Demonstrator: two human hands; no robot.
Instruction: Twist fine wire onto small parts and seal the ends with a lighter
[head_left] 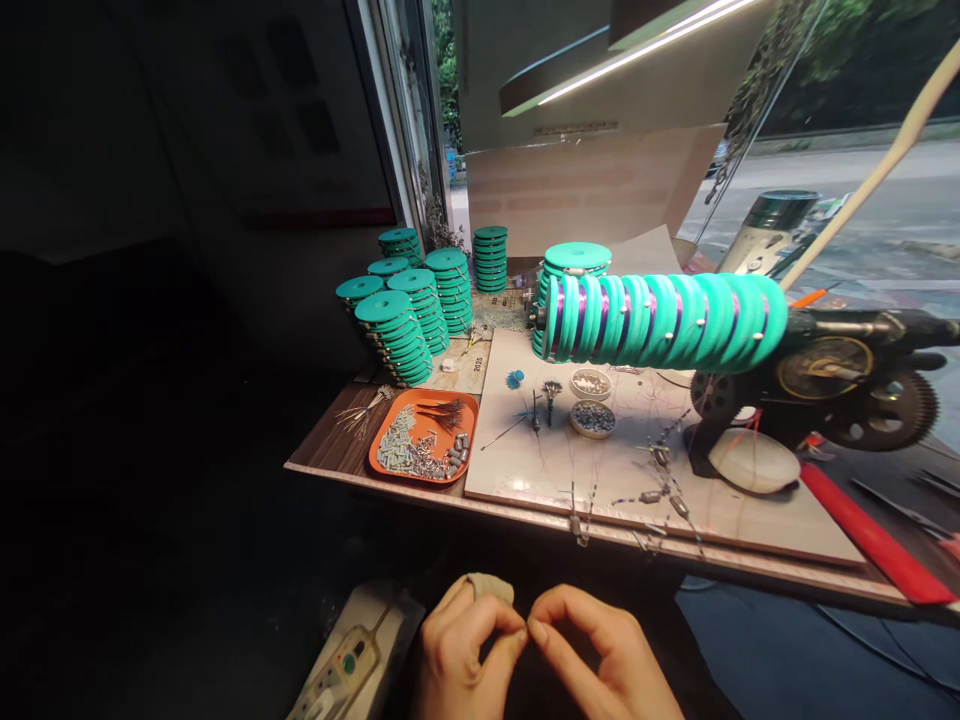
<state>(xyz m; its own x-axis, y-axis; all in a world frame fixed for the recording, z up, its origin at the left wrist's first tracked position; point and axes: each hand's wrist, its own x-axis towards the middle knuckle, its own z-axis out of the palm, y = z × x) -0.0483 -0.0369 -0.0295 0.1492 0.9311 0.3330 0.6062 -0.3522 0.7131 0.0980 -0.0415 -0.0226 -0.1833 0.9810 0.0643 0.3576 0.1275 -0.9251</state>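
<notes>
My left hand and my right hand meet below the table's front edge, at the bottom of the view. Both pinch thumb against forefinger, tips almost touching each other. Whatever is between the fingers is too small to make out. A row of teal spools wound with purple line sits on the shaft of a black winding machine at the right. Thin lines with small metal sinkers lie over the pale work board and hang off its front edge.
An orange tray with small metal parts sits at the left front. Stacks of teal spools stand behind it. Two small bowls of beads rest mid-board. A red strip lies right. A power strip is below left.
</notes>
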